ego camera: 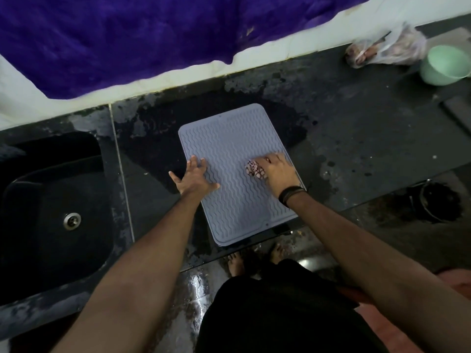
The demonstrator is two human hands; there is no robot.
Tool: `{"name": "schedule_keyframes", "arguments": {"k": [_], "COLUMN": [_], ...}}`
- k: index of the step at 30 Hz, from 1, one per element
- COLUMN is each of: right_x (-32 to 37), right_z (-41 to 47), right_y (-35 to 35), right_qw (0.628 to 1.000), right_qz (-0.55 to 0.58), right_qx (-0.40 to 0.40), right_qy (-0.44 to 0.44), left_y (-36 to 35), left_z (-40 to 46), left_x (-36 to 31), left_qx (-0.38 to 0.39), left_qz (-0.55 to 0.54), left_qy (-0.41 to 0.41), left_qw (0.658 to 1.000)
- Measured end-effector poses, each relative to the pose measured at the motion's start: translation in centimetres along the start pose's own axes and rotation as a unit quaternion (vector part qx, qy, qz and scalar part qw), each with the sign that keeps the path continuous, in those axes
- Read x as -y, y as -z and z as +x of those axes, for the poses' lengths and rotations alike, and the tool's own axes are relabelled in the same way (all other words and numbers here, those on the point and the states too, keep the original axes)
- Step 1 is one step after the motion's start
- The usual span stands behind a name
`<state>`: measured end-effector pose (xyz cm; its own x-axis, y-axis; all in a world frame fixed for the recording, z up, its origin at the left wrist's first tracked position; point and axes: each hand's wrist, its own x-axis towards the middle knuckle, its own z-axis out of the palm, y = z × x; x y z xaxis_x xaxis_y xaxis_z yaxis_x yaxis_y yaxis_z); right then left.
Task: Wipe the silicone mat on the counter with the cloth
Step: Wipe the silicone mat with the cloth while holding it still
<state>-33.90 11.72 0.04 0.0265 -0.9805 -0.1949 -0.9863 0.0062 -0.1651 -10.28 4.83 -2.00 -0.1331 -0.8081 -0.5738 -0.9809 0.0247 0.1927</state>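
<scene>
A grey silicone mat (pixel 229 138) with wavy ridges lies on the dark counter (pixel 356 138), its near end reaching the counter's front edge. My left hand (pixel 195 177) presses flat on the mat's left edge, fingers spread, holding nothing. My right hand (pixel 276 170) is on the mat's right side, closed on a bunched patterned cloth (pixel 254 169) in pink, white and dark that rests on the mat. Only the cloth's left part shows from under the fingers.
A black sink (pixel 51 200) with a metal drain sits to the left. A purple cloth (pixel 127 34) hangs over the white wall behind. A plastic bag (pixel 387 48) and a green bowl (pixel 446 64) stand at the far right. The counter around the mat looks wet.
</scene>
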Motion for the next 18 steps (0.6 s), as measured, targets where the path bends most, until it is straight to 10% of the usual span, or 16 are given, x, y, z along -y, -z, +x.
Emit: {"name": "schedule_keyframes", "arguments": {"k": [18], "right_x": [-3.3], "right_z": [-9.0], "right_y": [0.0], "right_qw": [0.994], "right_qz": [0.084], "right_qx": [0.021], "right_qy": [0.070], "left_y": [-0.1], "left_z": [-0.5], "left_x": [-1.1], "left_qx": [-0.015], "left_qz": [-0.014], "left_qy": [0.033], "left_qw": [0.999]}}
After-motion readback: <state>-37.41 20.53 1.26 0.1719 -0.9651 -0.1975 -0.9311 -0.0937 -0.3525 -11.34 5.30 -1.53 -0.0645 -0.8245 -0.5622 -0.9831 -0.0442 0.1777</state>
